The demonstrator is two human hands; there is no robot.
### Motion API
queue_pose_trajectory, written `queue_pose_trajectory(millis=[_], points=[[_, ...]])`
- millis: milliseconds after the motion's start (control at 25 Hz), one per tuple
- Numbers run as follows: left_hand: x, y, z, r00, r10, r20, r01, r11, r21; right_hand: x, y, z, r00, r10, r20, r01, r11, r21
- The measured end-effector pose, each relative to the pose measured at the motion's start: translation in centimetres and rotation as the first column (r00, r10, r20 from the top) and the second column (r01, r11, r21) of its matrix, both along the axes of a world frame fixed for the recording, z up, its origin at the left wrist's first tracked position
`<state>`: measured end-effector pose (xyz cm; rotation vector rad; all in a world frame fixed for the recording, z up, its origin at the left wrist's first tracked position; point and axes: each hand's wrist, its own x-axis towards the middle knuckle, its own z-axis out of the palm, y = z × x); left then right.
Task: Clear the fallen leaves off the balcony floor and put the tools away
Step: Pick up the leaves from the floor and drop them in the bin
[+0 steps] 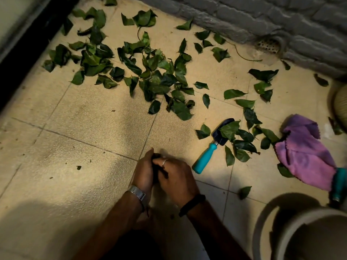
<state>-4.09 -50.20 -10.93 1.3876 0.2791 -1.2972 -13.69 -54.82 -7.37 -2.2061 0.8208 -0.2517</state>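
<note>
Many green leaves (150,76) lie scattered over the beige tiled floor (84,119), thickest at the upper middle. A small trowel (203,160) with a teal handle and a dark blade lies on the floor, with leaves resting on its blade. My left hand (144,171) and my right hand (176,179) are pressed together low in the middle, left of the trowel handle. Their fingers curl round a small dark bunch (156,166) that looks like leaves, mostly hidden between them.
A purple cloth (304,152) lies crumpled at the right, partly covering a second teal-handled tool (339,182). A large round pot (300,222) stands at the bottom right. A grey brick wall (244,14) with a drain hole (268,45) runs along the top. A dark door frame (28,44) borders the left.
</note>
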Motion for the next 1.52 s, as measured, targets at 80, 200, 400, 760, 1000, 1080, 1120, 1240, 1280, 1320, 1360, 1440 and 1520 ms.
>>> queue_pose_trajectory(millis=[80,200,400,760,1000,1080,1120,1240,1280,1320,1360,1440,1520], points=[[0.6,0.2,-0.3,0.991,0.044,0.124,-0.053,0.996,0.066,-0.1,0.2,0.4,0.998,0.060,-0.001,-0.060,0.998,0.004],[0.9,0.3,-0.6,0.965,0.091,0.244,-0.115,0.990,0.085,-0.4,-0.6,1.3,0.996,-0.023,0.083,0.022,1.000,0.014],[0.3,-0.4,1.3,0.996,-0.003,0.085,0.007,0.999,-0.051,-0.2,-1.4,1.5,0.950,-0.203,0.236,0.218,0.975,-0.038],[1.9,0.6,0.8,0.961,0.125,0.248,-0.175,0.965,0.193,-1.4,-5.2,0.6,0.989,-0.138,0.043,0.137,0.990,0.023],[1.9,0.7,0.5,0.987,0.056,0.151,-0.081,0.984,0.161,-3.1,-12.6,-3.2,0.859,-0.321,-0.398,0.234,0.939,-0.253],[1.5,0.5,0.6,0.989,0.008,0.150,-0.028,0.991,0.132,-2.7,-12.6,-3.4,0.886,-0.320,-0.335,0.248,0.938,-0.242],[1.5,0.5,0.8,0.988,-0.003,0.154,-0.015,0.993,0.117,-2.4,-12.2,-3.1,0.903,-0.333,-0.271,0.282,0.936,-0.210],[1.7,0.3,1.2,0.988,-0.042,0.146,0.034,0.998,0.058,-0.9,-9.4,-2.0,0.939,-0.337,-0.065,0.334,0.941,-0.057],[1.8,0.2,1.3,0.990,-0.058,0.125,0.054,0.998,0.035,-0.3,-7.6,-1.4,0.955,-0.295,-0.016,0.294,0.955,-0.033],[1.8,0.1,1.3,0.993,-0.065,0.097,0.065,0.998,0.012,0.3,-5.7,-1.0,0.971,-0.237,0.015,0.237,0.971,-0.018],[1.7,0.1,1.2,0.996,-0.057,0.071,0.057,0.998,-0.006,0.7,-3.6,-0.7,0.984,-0.176,0.018,0.176,0.984,-0.028],[1.5,0.0,1.0,0.991,-0.036,0.126,0.031,0.999,0.036,1.0,-0.5,-0.6,0.998,-0.066,-0.006,0.066,0.994,-0.087],[1.3,0.4,0.8,0.958,-0.029,0.285,-0.010,0.991,0.137,0.6,0.5,-0.4,0.999,-0.009,0.034,0.011,0.998,-0.054]])
